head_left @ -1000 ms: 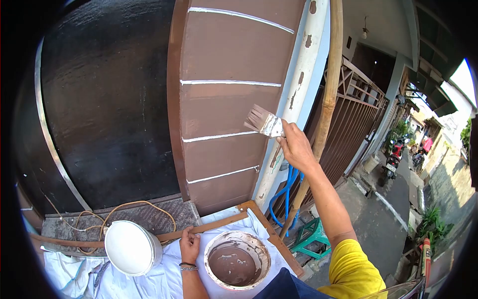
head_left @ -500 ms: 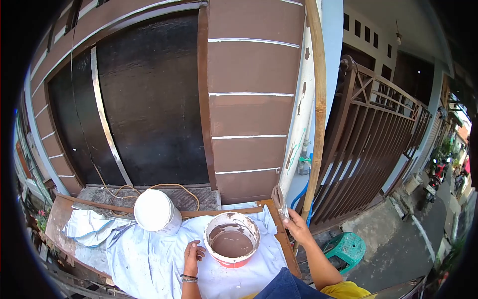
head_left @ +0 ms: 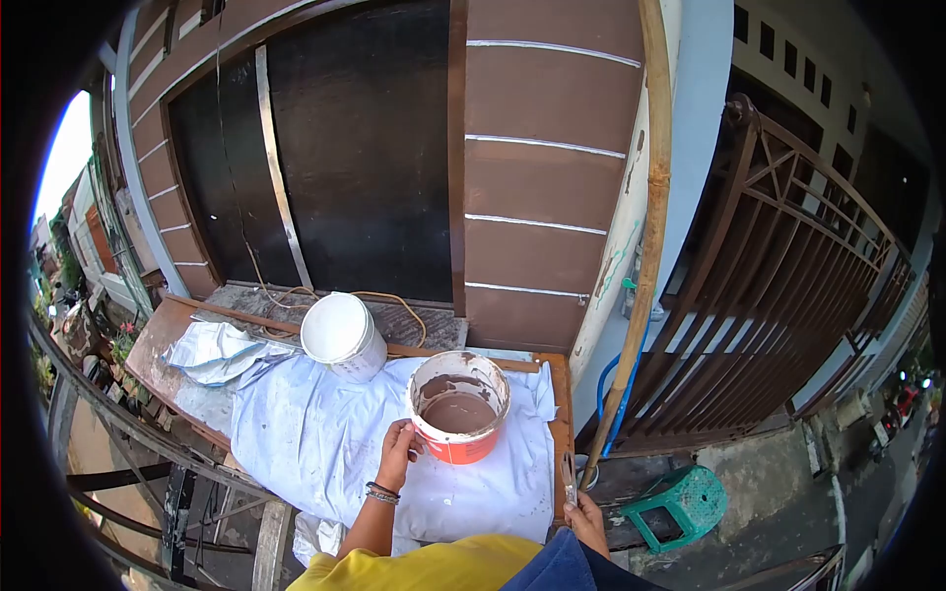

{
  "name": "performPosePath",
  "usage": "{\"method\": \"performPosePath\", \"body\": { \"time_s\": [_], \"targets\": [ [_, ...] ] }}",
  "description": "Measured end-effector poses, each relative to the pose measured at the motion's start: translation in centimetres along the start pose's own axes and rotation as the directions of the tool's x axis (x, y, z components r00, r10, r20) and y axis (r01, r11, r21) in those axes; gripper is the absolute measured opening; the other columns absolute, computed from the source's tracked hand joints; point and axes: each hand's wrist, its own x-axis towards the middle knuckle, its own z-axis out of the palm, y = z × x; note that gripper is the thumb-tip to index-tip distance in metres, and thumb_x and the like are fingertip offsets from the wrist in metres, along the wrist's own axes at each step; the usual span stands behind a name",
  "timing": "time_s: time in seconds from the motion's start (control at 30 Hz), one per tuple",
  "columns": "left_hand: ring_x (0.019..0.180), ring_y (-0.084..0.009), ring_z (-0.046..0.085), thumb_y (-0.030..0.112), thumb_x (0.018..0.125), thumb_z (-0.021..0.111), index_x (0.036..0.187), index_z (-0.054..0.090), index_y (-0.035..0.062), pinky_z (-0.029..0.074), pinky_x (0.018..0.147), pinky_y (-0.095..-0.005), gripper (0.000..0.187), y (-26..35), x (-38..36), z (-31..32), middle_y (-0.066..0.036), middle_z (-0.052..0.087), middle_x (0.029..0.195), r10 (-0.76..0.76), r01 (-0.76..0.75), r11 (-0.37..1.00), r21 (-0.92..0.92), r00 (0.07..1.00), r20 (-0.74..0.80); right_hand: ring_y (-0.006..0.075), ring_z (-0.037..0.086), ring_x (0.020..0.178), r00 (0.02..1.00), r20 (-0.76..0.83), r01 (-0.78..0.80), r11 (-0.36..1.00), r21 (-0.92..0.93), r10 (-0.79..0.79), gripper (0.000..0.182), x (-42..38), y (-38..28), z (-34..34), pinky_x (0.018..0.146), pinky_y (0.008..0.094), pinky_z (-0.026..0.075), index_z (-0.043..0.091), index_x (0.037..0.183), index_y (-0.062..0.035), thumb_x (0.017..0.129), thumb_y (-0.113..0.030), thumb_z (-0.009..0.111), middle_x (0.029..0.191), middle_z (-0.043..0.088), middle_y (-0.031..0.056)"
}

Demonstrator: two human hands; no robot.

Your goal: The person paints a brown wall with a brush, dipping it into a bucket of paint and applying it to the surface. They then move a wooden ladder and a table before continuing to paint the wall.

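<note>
Carries, on the desk (head_left: 562, 389), a bucket (head_left: 461, 451) between the hands, just beside the half-open left hand (head_left: 398, 458), contact unclear; looks heavy, liable to slop, best gripped by opposite rims. Holds, in curled right hand (head_left: 588, 522), a light brush (head_left: 569, 476), best held handle-end.

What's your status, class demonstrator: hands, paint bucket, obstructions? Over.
Left hand at paint bucket; right hand gripping brush. Bucket upright, uncovered, brown paint inside. Bamboo pole close beside brush, possible snag. Over.
</note>
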Motion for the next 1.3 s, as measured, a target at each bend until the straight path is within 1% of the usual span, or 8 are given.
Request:
{"method": "performPosePath", "body": {
  "time_s": [0.23, 0.4, 0.63, 0.7, 0.77, 1.0, 1.17, 1.3],
  "targets": [
    [0.065, -0.0096, 0.059, 0.045, 0.107, 0.044, 0.119, 0.06, 0.0047, 0.041, 0.053, -0.0229, 0.045, -0.5, 3.2, -2.9, -0.003, 0.066, 0.081, 0.012, -0.019, 0.994, 0.112, 0.998, 0.064, 0.009, 0.055, 0.068, 0.995, 0.098, -0.041, 0.995, 0.089, 0.032, 0.05, 0.3, 2.2, -2.2, 0.042, 0.0226, 0.033, 0.057, 0.138, 0.0038, 0.094, -0.021, 0.065, 0.084, 0.061, 0.0026],
    [0.065, -0.0111, 0.059, 0.033, 0.1, 0.062, 0.12, 0.06, 0.0008, 0.047, 0.058, -0.0267, 0.038, -0.8, 9.4, -5.2, -0.006, 0.067, 0.08, 0.104, -0.118, 0.985, 0.129, 0.988, 0.111, 0.008, 0.054, 0.068, 0.991, 0.136, -0.032, 0.996, 0.084, 0.02, 0.049, 1.8, -1.5, -0.8, 0.042, 0.0208, 0.034, 0.058, 0.136, 0.005, 0.092, -0.016, 0.066, 0.088, 0.06, 0.0016],
    [0.064, -0.0118, 0.061, 0.027, 0.096, 0.069, 0.119, 0.06, -0.0015, 0.049, 0.059, -0.0278, 0.037, -3.2, 16.2, -3.8, -0.006, 0.066, 0.078, 0.092, -0.131, 0.981, 0.145, 0.964, 0.249, 0.0061, 0.046, 0.049, 0.993, -0.107, 0.016, 0.971, -0.238, -0.043, 0.045, 4.9, -9.3, 3.8, 0.039, 0.0218, 0.034, 0.059, 0.136, -0.0003, 0.096, -0.02, 0.065, 0.075, 0.059, 0.0012],
    [0.064, -0.0125, 0.061, 0.025, 0.095, 0.071, 0.117, 0.062, -0.0013, 0.049, 0.06, -0.0289, 0.036, -3.6, 16.8, -3.6, -0.006, 0.066, 0.077, 0.109, -0.156, 0.969, 0.189, 0.965, 0.238, 0.009, 0.045, 0.041, 0.984, -0.137, 0.062, 0.932, -0.356, -0.118, 0.031, 5.9, -10.4, 4.4, 0.038, 0.0227, 0.037, 0.06, 0.108, -0.0019, 0.103, -0.033, 0.058, 0.074, 0.059, 0.0039],
    [0.064, -0.013, 0.06, 0.024, 0.094, 0.072, 0.117, 0.063, -0.0011, 0.049, 0.061, -0.0297, 0.035, -4.1, 16.7, -3.7, -0.006, 0.066, 0.076, 0.164, -0.208, 0.961, 0.181, 0.958, 0.235, 0.0093, 0.044, 0.038, 0.967, -0.195, 0.087, 0.933, -0.349, -0.163, 0.029, 6.0, -11.2, 4.8, 0.033, 0.0243, 0.035, 0.057, 0.097, -0.0072, 0.105, -0.035, 0.054, 0.071, 0.058, 0.0036],
    [0.066, -0.0111, 0.06, 0.017, 0.094, 0.071, 0.119, 0.061, -0.0006, 0.049, 0.061, -0.0285, 0.033, -2.6, 15.5, -4.5, -0.005, 0.066, 0.077, 0.194, -0.235, 0.961, 0.144, 0.949, 0.249, 0.0112, 0.039, 0.034, 0.927, -0.31, 0.062, 0.898, -0.436, -0.214, 0.025, 4.9, -13.1, 5.6, 0.028, 0.0256, 0.031, 0.058, 0.094, -0.0077, 0.103, -0.031, 0.056, 0.067, 0.056, 0.0052],
    [0.065, -0.0185, 0.066, 0.021, 0.091, 0.072, 0.12, 0.061, -0.0002, 0.053, 0.062, -0.0324, 0.037, -2.8, 15.3, -4.8, -0.01, 0.068, 0.077, 0.192, -0.251, 0.951, 0.178, 0.937, 0.293, 0.0102, 0.04, 0.035, 0.873, -0.384, 0.111, 0.89, -0.442, -0.3, 0.014, 4.2, -14.2, 5.5, 0.028, 0.0257, 0.032, 0.057, 0.099, -0.0077, 0.097, -0.021, 0.061, 0.069, 0.057, 0.0047],
    [0.064, -0.0189, 0.066, 0.021, 0.091, 0.072, 0.121, 0.061, 0.0005, 0.053, 0.062, -0.0328, 0.038, -2.8, 15.4, -4.7, -0.009, 0.068, 0.076, 0.216, -0.276, 0.946, 0.169, 0.928, 0.304, 0.0087, 0.042, 0.037, 0.835, -0.42, 0.141, 0.877, -0.46, -0.355, 0.018, 3.9, -15.3, 6.3, 0.029, 0.0246, 0.034, 0.058, 0.1, -0.0086, 0.098, -0.025, 0.062, 0.07, 0.056, 0.003]
  ]
}}
